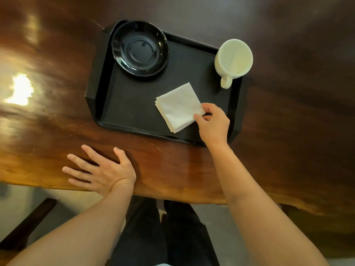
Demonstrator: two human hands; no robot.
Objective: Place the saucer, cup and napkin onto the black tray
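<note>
A black tray [132, 110] lies on the brown wooden table. A glossy black saucer [139, 48] rests in the tray's far left corner. A cream cup [233, 58] stands upright at the tray's far right corner, its handle pointing toward me. A folded white napkin [178, 107] lies on the tray near its front right. My right hand [214, 122] pinches the napkin's right corner between thumb and fingers. My left hand [101, 171] lies flat on the table in front of the tray, fingers spread, holding nothing.
The wooden table [57, 112] has a wavy front edge close to my body, with bright light glare at the left. Below the edge I see my dark trousers [159, 233] and a dark piece of furniture [28, 223] at the lower left.
</note>
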